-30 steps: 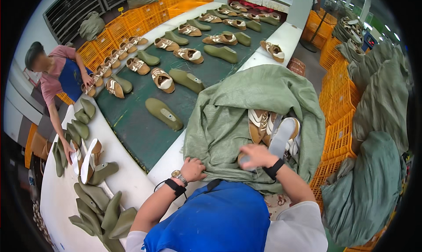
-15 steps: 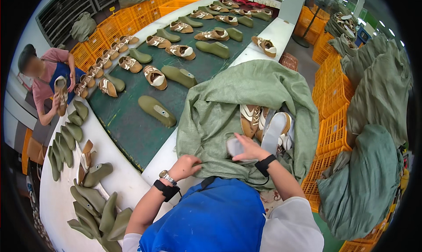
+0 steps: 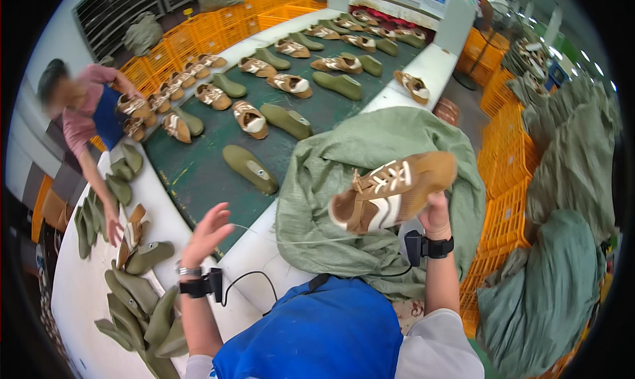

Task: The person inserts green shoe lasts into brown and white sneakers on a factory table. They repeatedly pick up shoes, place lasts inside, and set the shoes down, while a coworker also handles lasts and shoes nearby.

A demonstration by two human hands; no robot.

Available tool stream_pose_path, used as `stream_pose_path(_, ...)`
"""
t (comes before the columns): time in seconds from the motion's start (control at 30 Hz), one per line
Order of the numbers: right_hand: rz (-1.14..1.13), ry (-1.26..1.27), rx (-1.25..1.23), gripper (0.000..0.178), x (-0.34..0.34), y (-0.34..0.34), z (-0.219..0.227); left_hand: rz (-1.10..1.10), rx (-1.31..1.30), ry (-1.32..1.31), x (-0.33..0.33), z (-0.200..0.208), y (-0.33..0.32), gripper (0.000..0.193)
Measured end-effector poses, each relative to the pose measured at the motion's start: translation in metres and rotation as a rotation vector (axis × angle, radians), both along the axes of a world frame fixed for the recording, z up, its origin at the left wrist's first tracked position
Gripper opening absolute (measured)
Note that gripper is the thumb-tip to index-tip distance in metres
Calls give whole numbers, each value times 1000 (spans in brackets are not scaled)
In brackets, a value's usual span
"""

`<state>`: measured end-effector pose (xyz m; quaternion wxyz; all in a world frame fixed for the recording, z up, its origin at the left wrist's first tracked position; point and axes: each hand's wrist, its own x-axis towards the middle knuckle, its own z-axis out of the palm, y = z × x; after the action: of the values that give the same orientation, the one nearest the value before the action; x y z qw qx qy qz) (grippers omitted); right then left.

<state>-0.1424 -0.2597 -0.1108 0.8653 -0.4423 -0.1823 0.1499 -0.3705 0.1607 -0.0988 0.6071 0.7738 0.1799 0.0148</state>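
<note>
My right hand (image 3: 434, 215) grips a brown and white lace-up shoe upper (image 3: 390, 192) by its toe end, raised above the open green sack (image 3: 314, 174). The raised upper hides most of the sack's mouth. To the left of it, my left hand (image 3: 206, 235) is in the air over the white table edge, open with its fingers apart. A thin pale thread (image 3: 291, 241) stretches between the left hand's side and the upper; what it is fixed to cannot be made out. An olive shoe last (image 3: 250, 169) lies on the dark green belt (image 3: 198, 187) beyond my left hand.
More brown uppers (image 3: 250, 120) and lasts (image 3: 337, 86) stand along the belt. Loose lasts (image 3: 135, 293) are heaped on the white table (image 3: 73, 299) at left, where a co-worker (image 3: 99, 114) reaches over. Orange crates (image 3: 506, 187) and full sacks (image 3: 539, 280) line the right.
My right hand has risen out of the sack with a shoe upper. My left hand has left the sack's edge, moving left and opening. The co-worker's arm now extends toward the lasts.
</note>
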Motion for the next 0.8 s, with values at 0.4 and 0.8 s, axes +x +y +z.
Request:
stream_pose_path(0.4, 579, 121, -331, 50, -24, 206, -26, 32, -169, -128, -8, -14, -45, 58)
stream_pose_path(0.8, 374, -1098, -590, 36, -94, 270, 21, 738, 386, -124, -65, -33, -29, 62)
